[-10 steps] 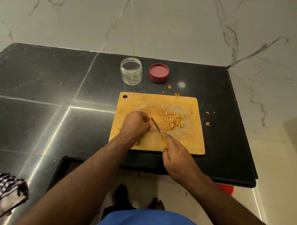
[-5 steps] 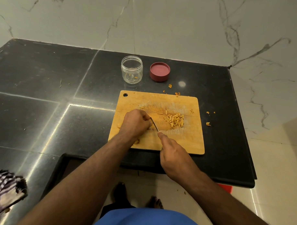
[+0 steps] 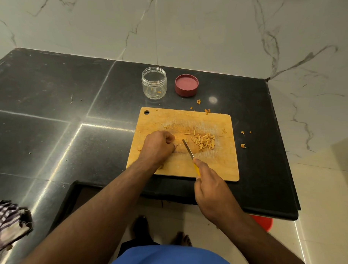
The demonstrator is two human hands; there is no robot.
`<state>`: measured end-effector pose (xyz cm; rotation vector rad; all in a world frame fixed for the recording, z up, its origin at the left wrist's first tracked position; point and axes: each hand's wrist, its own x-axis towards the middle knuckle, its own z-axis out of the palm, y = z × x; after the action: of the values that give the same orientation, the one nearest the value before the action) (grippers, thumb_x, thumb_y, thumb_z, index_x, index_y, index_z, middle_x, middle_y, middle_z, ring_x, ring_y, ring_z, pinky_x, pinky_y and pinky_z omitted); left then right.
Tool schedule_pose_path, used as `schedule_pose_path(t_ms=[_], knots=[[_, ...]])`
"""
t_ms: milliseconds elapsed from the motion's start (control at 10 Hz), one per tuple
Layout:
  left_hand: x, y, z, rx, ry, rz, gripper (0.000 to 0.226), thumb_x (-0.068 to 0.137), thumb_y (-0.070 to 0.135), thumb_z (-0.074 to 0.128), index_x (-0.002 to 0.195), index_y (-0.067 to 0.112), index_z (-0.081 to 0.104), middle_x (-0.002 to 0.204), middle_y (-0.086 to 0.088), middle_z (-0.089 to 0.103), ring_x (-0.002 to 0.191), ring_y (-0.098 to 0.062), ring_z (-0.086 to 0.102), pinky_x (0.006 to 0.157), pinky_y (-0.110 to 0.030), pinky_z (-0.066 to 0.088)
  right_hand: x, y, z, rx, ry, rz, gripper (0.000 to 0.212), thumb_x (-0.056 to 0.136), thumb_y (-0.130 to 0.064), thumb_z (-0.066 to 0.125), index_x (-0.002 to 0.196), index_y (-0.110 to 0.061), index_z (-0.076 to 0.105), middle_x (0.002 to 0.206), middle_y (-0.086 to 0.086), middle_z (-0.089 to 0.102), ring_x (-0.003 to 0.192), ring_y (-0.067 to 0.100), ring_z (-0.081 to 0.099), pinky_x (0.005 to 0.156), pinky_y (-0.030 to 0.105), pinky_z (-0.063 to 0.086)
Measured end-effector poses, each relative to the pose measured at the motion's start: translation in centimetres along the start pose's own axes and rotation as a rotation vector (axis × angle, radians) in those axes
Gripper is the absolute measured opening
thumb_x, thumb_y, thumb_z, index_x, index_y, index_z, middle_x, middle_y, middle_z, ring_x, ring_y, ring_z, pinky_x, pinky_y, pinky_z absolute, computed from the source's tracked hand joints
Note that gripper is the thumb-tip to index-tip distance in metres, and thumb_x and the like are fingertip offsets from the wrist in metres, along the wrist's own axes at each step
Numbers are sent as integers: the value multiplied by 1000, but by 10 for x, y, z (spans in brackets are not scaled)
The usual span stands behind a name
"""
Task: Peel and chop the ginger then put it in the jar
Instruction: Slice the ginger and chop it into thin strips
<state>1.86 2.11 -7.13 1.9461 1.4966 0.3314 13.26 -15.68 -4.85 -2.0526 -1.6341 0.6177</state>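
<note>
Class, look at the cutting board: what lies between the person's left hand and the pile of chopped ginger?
In the head view, the knife blade slants between the left hand and the chopped ginger, held by the right hand; a few stray ginger bits lie there too.

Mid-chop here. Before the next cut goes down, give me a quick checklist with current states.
1. Knife gripped by right hand, blade over the cutting board: ok.
2. Left hand curled on the board beside the blade; whether its fingertips are clear of the edge: cannot tell.
3. Ginger under the left hand, how much remains: cannot tell, it is hidden.
4. Chopped ginger pile on the board, right of the blade: ok.
5. Jar open and upright, lid beside it: ok.
6. Scraps off the board on the counter: not ok.
</note>
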Motion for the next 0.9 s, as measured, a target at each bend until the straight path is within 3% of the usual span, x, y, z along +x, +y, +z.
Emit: schedule_pose_path(t_ms=[200,300,900], knots=[[0,0,-1,-6,-9,3,25,89,21,73,113,16,72,108,2,71,95,-10,61,79,-22,48,12,5,7,-15,-23,-109,50,101,-11,37,151,-10,33,141,8,50,119,19,55,97,28,47],[1,0,-1,-8,-8,1,22,89,20,73,111,16,73,106,2,71,94,-10,61,77,-21,47,18,2,8,42,-48,-47,52,103,-18,37,153,-21,27,143,2,48,121,14,51,99,31,46],[3,2,-2,-22,-8,-2,15,87,20,73,102,17,76,91,8,68,81,-6,59,58,-10,37,22,-5,11,-20,-145,3,53,102,-18,34,153,-27,20,127,4,53,100,19,55,85,40,50]])
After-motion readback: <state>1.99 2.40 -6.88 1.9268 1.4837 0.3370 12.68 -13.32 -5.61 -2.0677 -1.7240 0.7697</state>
